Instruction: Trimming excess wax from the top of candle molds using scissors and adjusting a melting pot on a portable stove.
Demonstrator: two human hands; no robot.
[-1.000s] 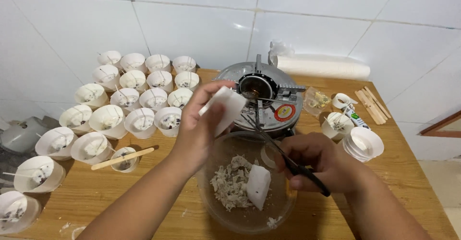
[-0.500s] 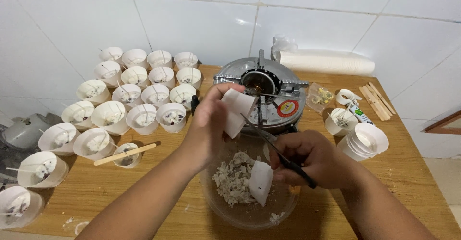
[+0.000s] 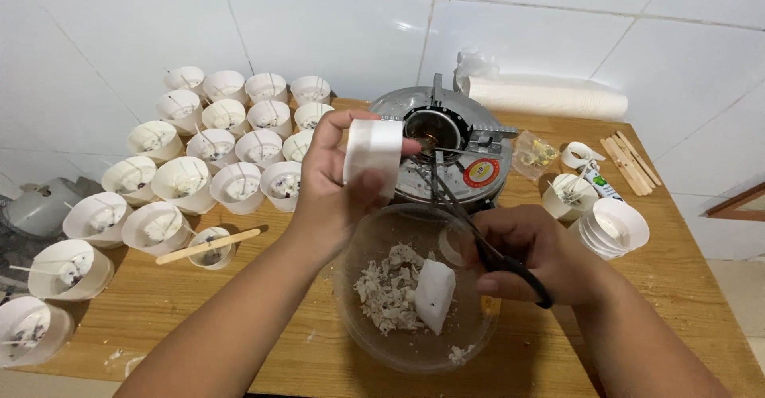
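Our left hand [image 3: 335,187] grips a white paper cup [image 3: 373,155] above the glass bowl [image 3: 398,350]. Our right hand [image 3: 530,254] clasps black scissors [image 3: 478,235] near the stove's round red label [image 3: 481,172].

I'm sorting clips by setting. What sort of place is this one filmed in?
Probably a small home workshop for candle making, set against a white tiled wall. Rows of white paper cups with wicks cover the wooden table, a small metal stove stands at the back, and a glass bowl of wax chunks sits in front.

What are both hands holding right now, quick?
Left hand: closed around a white paper cup.
Right hand: closed on black scissors over the glass bowl.
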